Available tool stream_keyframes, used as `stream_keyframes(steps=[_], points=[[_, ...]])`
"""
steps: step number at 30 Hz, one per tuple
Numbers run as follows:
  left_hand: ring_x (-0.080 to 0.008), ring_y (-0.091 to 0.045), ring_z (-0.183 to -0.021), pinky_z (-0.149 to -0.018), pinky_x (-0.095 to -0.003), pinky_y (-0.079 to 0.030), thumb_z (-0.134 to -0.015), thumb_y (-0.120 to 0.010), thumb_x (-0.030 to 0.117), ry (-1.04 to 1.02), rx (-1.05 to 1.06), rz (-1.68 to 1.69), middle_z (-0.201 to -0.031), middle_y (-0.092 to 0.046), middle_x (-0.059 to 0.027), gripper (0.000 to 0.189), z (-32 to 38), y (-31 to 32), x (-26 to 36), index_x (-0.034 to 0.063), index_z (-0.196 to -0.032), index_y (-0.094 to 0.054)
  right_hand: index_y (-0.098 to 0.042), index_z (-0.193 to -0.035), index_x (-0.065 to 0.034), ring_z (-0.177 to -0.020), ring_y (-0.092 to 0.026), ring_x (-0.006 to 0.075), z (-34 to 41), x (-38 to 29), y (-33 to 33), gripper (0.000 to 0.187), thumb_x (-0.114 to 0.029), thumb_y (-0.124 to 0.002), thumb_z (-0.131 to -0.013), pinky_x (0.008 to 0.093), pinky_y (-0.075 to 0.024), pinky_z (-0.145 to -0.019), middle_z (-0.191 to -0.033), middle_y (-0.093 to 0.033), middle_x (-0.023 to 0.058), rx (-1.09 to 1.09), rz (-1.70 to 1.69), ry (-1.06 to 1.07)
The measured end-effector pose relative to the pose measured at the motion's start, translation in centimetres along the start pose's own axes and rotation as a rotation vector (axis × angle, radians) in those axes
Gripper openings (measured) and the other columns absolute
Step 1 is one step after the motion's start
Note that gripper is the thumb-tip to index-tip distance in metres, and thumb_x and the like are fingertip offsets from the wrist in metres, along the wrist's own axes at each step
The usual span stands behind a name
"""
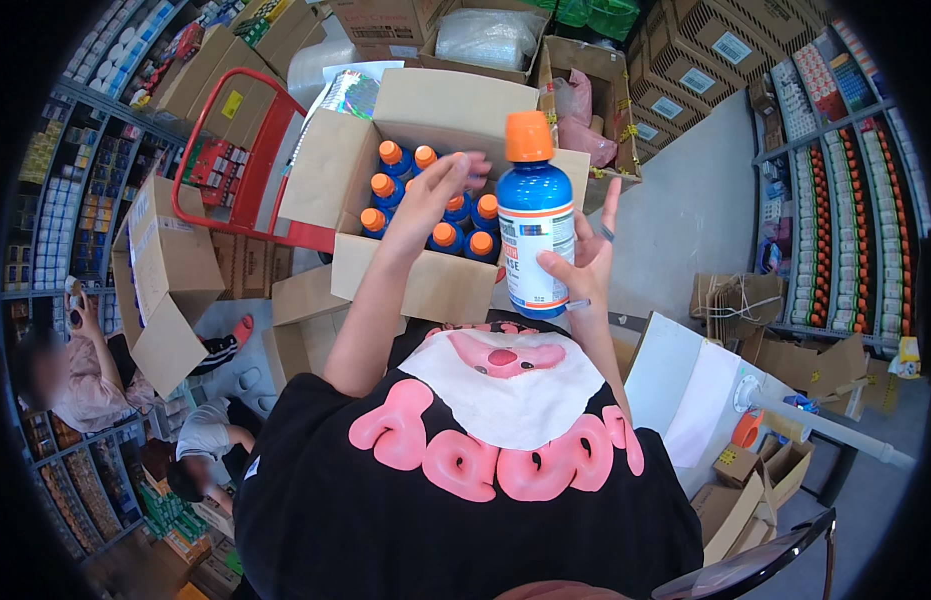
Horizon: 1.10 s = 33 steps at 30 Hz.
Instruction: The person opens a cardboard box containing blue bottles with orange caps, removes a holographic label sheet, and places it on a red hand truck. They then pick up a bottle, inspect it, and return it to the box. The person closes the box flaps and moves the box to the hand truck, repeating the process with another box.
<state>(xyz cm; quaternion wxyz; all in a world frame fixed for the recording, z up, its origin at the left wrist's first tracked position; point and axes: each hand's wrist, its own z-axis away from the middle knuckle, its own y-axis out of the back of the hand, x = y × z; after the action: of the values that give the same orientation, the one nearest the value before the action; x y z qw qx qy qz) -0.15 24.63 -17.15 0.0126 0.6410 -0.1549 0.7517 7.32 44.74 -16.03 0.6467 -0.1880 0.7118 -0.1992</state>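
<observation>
My right hand [594, 259] holds a blue bottle of oral rinse [536, 251] upright, thumb across its white printed label. Its large orange cap [528, 136] points away from me. My left hand [439, 187] is slightly blurred and hovers over an open cardboard box [413, 289], fingers extended and nothing visible in them. Inside the box stand several blue bottles [443, 238] with orange caps, packed in rows. My left hand and forearm hide some of them. The box flaps are folded outward.
A red hand truck [240, 225] stands left of the box. Boxes with bubble wrap [484, 37] and pink plastic bags [585, 124] lie beyond. Stocked shelves [833, 217] line both sides. Two people [97, 375] work at left. A white table [668, 367] is at right.
</observation>
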Motion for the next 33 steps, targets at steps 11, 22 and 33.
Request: stream_keyframes(steps=[11,22,33], points=[[-0.0187,-0.067,-0.087,-0.079,-0.0308,-0.052,-0.086,-0.073,0.027,-0.350,0.139,-0.469,-0.097,-0.070,-0.0107,0.042,-3.4,-2.0,4.1,-0.0028,-0.113,-0.063,0.012,-0.154,-0.0200,-0.131,-0.044,0.0364,-4.6,1.4,4.8,0.109,-0.007,-0.071,-0.084,0.0479,-0.0508,-0.097,-0.147,-0.037,0.0235,0.047,0.095,0.042],[-0.0443,-0.053,-0.116,-0.092,-0.0440,-0.050,-0.074,-0.081,0.033,-0.229,0.156,-1.111,-0.132,-0.044,-0.0311,0.102,-6.3,0.5,-13.8,-0.0050,-0.145,-0.020,0.005,-0.155,-0.0149,-0.129,-0.047,0.0364,0.0,3.3,7.3,0.088,-0.015,-0.059,-0.094,0.0479,-0.0497,-0.098,-0.147,-0.038,0.0226,0.206,0.126,-0.094],[-0.0271,-0.067,-0.089,-0.080,-0.0345,-0.053,-0.070,-0.081,0.014,-0.353,-0.141,-1.041,-0.098,-0.068,-0.0125,0.039,-5.7,2.8,-6.7,0.0049,-0.105,-0.067,0.006,-0.155,-0.0161,-0.124,-0.053,0.0346,0.2,2.9,8.5,0.095,-0.007,-0.063,-0.090,0.0424,-0.0469,-0.099,-0.137,-0.050,0.0249,0.117,0.263,-0.010]])
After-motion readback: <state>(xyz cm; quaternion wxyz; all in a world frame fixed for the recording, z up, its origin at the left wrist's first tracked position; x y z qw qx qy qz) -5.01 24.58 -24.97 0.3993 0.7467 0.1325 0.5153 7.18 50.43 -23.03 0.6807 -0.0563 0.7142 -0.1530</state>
